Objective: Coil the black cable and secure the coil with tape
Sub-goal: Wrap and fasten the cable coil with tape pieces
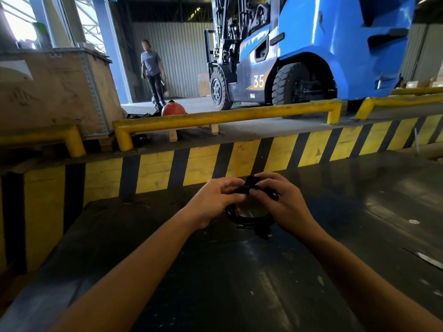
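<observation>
The black cable (249, 220) is wound into a small coil held just above the dark tabletop (215, 271). My left hand (215, 200) grips the coil's upper left part. My right hand (285, 202) grips its upper right part. Between my fingertips at the top of the coil sits a strip of black tape (251, 182), one end sticking up. A black wrap or plug (262, 230) shows at the coil's lower edge. Much of the coil is hidden behind my fingers.
A yellow and black striped wall (215, 161) rises just beyond the table. Behind it run yellow guard rails (227, 117), with a wooden crate (55, 92) at the left. A blue forklift (311, 51) stands behind the rails, a person (153, 70) at the far left doorway.
</observation>
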A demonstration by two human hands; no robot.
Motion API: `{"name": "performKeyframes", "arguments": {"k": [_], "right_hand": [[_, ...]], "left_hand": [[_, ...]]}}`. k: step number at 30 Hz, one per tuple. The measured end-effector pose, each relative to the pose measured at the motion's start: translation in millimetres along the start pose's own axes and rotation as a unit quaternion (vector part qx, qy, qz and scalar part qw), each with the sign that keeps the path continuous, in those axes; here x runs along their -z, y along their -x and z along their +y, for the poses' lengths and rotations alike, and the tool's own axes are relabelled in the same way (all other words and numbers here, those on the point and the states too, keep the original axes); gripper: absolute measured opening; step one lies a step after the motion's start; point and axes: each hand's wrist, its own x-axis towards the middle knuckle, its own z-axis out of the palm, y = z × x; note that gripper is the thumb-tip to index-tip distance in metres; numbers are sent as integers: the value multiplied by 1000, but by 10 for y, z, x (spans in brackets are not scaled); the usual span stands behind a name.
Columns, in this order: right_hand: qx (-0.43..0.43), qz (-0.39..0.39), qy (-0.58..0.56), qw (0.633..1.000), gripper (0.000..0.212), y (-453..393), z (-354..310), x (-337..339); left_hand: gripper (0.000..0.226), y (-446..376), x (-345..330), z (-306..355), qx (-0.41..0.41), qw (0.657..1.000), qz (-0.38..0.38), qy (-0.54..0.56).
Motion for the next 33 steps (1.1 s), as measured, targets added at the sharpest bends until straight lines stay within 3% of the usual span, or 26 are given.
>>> {"name": "performKeyframes", "arguments": {"k": [3, 6, 10, 13, 16, 18, 20, 23, 25, 29, 31, 33], "right_hand": [[-73, 28, -118, 990, 10, 19, -20, 9], [-110, 38, -163, 980, 7, 54, 9, -15], [-98, 91, -123, 983, 21, 114, 76, -45], [-65, 84, -91, 990, 31, 162, 111, -54], [-46, 59, -93, 993, 34, 182, 140, -51], [-32, 38, -98, 994, 35, 183, 150, -47], [-25, 31, -119, 992, 33, 191, 155, -48], [-26, 17, -156, 987, 28, 217, 177, -66], [-45, -2, -178, 983, 24, 246, 231, -60], [-124, 22, -174, 977, 21, 308, 561, -75], [-236, 49, -173, 955, 18, 371, 829, -181], [-375, 6, -202, 905, 24, 500, 1122, -384]], "left_hand": [[30, 6, -16, 25, -36, 997, -9, -69], [31, 12, -28, 31, -49, 993, -22, -108], [34, 36, -52, -43, -35, 990, -45, -129], [32, 51, -66, -144, -30, 992, -65, -101], [30, 45, -35, -238, 55, 994, -74, 50], [45, 23, 2, -372, 189, 957, -94, 199], [61, 27, -39, -561, 285, 913, -149, 251], [73, 40, -240, -806, 302, 875, -219, 307], [61, -13, -356, -859, 286, 865, -176, 372], [29, -193, -474, -1039, 243, 871, 3, 426], [27, -268, -554, -1227, 225, 889, 78, 391], [39, -306, -673, -1499, 233, 911, 149, 306]]}}
